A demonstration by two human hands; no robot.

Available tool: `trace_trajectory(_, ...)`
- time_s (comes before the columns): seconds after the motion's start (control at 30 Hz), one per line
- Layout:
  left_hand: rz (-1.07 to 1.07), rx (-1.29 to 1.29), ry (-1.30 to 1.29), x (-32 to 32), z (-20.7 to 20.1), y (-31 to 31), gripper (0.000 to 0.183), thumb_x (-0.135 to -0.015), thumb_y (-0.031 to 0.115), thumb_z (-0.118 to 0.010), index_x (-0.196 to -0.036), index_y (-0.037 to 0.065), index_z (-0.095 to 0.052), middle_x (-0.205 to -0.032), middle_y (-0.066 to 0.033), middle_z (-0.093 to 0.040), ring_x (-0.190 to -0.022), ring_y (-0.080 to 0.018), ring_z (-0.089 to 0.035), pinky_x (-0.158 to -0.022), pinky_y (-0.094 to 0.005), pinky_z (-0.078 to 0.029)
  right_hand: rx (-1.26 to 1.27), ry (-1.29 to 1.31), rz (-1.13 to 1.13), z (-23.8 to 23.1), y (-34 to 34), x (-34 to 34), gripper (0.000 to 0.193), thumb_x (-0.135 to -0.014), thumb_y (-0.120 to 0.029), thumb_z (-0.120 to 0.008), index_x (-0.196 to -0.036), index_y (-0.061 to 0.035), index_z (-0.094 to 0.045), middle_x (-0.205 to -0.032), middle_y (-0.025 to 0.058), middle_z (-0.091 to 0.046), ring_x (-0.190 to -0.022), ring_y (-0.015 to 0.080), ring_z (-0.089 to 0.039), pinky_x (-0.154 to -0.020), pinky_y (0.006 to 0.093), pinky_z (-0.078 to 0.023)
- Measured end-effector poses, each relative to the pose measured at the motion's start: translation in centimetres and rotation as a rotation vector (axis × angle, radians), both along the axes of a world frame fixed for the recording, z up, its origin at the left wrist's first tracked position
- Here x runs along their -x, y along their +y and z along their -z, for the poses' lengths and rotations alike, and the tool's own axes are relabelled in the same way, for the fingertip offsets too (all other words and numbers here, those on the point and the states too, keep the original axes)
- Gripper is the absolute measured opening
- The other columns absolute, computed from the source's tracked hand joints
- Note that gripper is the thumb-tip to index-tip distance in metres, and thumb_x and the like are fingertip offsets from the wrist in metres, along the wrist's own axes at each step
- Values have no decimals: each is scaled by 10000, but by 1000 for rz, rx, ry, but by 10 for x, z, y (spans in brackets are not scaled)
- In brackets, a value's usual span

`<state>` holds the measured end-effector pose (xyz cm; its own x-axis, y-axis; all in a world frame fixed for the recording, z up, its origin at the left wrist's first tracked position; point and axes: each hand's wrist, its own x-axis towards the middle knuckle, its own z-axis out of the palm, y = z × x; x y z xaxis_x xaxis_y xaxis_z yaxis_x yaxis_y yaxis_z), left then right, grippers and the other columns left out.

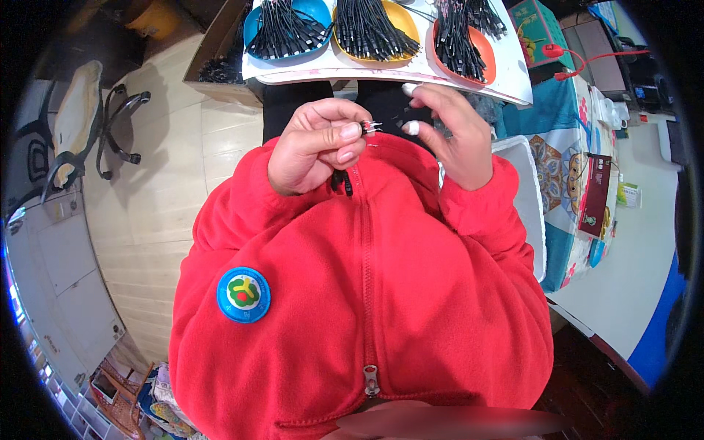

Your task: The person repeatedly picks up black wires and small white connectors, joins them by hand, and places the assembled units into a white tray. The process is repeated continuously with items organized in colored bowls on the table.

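My left hand [312, 143] is closed in front of my chest, with thumb and fingertips pinching a black cable. Short bare wire ends [373, 127] stick out past the fingertips toward the right. Below the same hand hangs a black piece of the cable [341, 182]. To the right, my right hand [458, 136] is apart from the cable, its thumb and fingers spread. White coverings sit on its thumb tip and a fingertip. I see nothing held in it.
On a white table [308, 75] ahead stand a blue bowl [251, 28], a yellow bowl [412, 26] and an orange bowl [485, 50], all heaped with black cables. A cardboard box [213, 55] is at left, a white bin [529, 191] at right. An office chair [73, 121] stands farther left.
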<state>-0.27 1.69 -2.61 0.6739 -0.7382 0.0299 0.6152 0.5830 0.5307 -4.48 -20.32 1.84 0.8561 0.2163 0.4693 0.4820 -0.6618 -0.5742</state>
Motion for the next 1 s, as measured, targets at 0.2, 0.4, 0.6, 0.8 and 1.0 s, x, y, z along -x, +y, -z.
trace_trajectory(0.2, 91, 33, 79, -3, 2, -2, 157, -894, 48, -568, -1027, -23, -612, -657, -42, -518, -518, -39, -340, -464, -201, -229, -141, -216, -184, 3, 20, -7, 304, -680, 8, -727, -969, -33, -639, -916, 115, -628, -837, 267, -619, -713, 330, -510)
trace_trajectory(0.4, 23, -111, -96, -6, -3, -4, 149, -888, 48, -592, -1014, -23, -631, -697, -50, -561, -541, -74, -443, -486, -200, -329, -381, 175, -203, 0, 23, -5, 151, -792, 5, -652, -934, -5, -601, -864, 75, -617, -781, 175, -591, -697, 256, -475)
trace_trajectory(0.6, -183, -478, -968, -21, -8, 5, 126, -868, 15, -610, -973, -42, -652, -777, -55, -621, -678, -93, -569, -616, -224, -461, -1248, 1207, -449, 8, 12, -7, 156, -914, -115, -581, -981, 26, -581, -880, 25, -584, -784, 62, -528, -714, 207, -439)
trace_trajectory(0.8, -56, -166, -393, -14, 4, -4, 135, -890, 16, -589, -1013, -31, -621, -731, -47, -583, -644, -83, -525, -561, -206, -408, -323, 188, -35, 3, 19, 9, 248, -746, -17, -696, -983, -27, -620, -909, 72, -600, -761, 154, -585, -654, 248, -460)
trace_trajectory(1.0, 24, -17, -145, -4, 6, -12, 119, -886, 22, -594, -994, -20, -621, -707, -42, -568, -609, -76, -491, -504, -195, -317, 64, -376, -92, -2, 23, 5, 321, -622, 17, -721, -922, -50, -629, -878, 79, -602, -766, 252, -599, -654, 341, -463)
